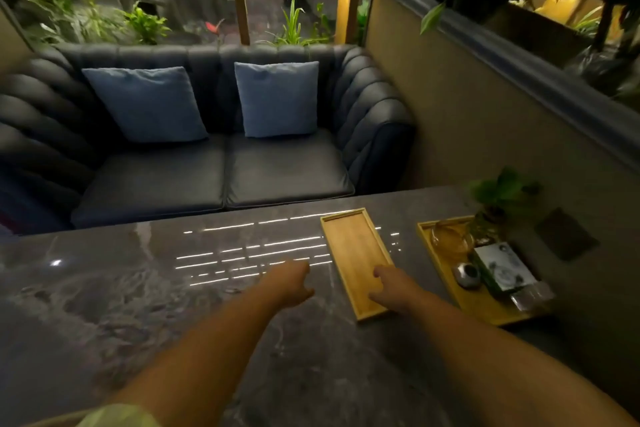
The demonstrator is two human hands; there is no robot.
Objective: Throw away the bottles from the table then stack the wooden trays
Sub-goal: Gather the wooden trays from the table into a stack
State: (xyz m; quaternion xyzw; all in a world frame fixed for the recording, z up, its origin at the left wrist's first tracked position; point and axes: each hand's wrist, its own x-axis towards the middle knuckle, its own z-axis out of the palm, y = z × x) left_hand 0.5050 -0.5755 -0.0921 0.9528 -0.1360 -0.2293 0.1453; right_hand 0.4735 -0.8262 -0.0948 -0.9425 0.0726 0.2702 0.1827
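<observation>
Right hand [391,288]: fingers loosely bent, lying on the near end of the empty tray [353,246], gripping nothing. Left hand [291,282]: relaxed, holding nothing, over the table [138,305] just left of that tray.

Status: no bottles are visible on the table, so disposal appears complete. Stacking is not yet done.

The second tray [478,308] lies near, to the right, loaded with a glass [450,239], a box [502,267] and a potted plant [502,194]. These likely obstruct stacking onto it.

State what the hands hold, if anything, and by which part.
Nothing is gripped. The right hand lies on the near end of the empty tray; the left hand hovers over the table.
</observation>
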